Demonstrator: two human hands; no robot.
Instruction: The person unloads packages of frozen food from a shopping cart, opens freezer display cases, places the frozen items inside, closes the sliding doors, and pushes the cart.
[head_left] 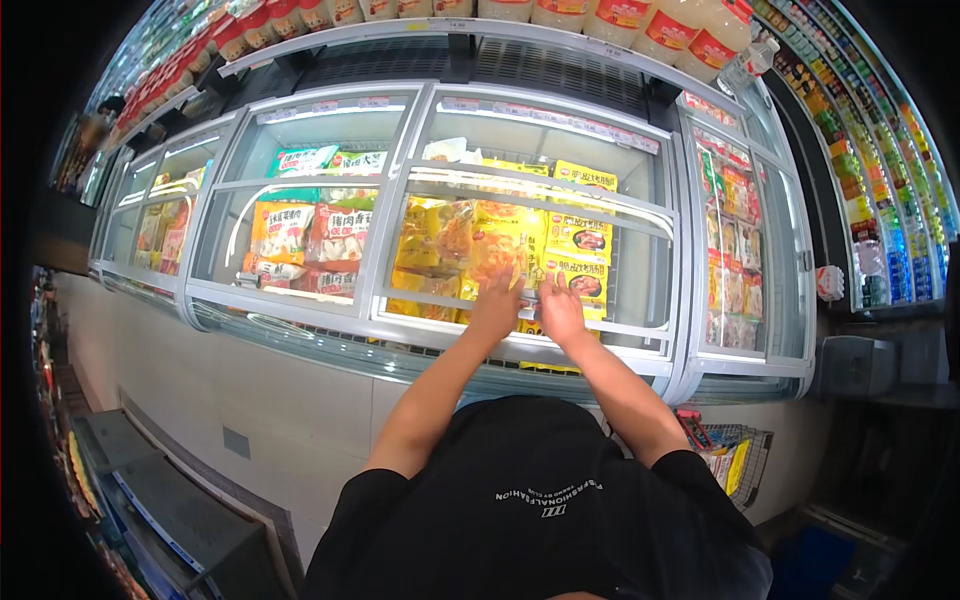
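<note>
Supermarket chest freezer (640, 366) fills the aisle, and at its middle section the person's left hand (498, 297) and right hand (560, 305), fingers spread, not visibly pinching, lie against its glass lid (637, 270), seemingly stiff, slippery, rather heavy, best held along its front edge.

Row of glass-topped freezers, side by side, before the wearer.
Middle freezer (420, 120): packs (580, 240) inside, under the glass lid (630, 255); left grip (497, 300) and right grip (560, 303) close together at the lid's front part.
Left neighbour freezer (210, 200): bagged goods (335, 235) inside, stacked.
Right neighbour freezer (783, 320): further bags (735, 270) inside, in a column.
Shelf (400, 32), above and behind the freezers: jars (285, 15) at left, bottles (670, 40) at right.
Far right: stocked shelving (851, 280).
Lower right, beside the wearer: wire cart (768, 440), packs in it.
Lower left: low unit (150, 500) on the floor (270, 390).
</note>
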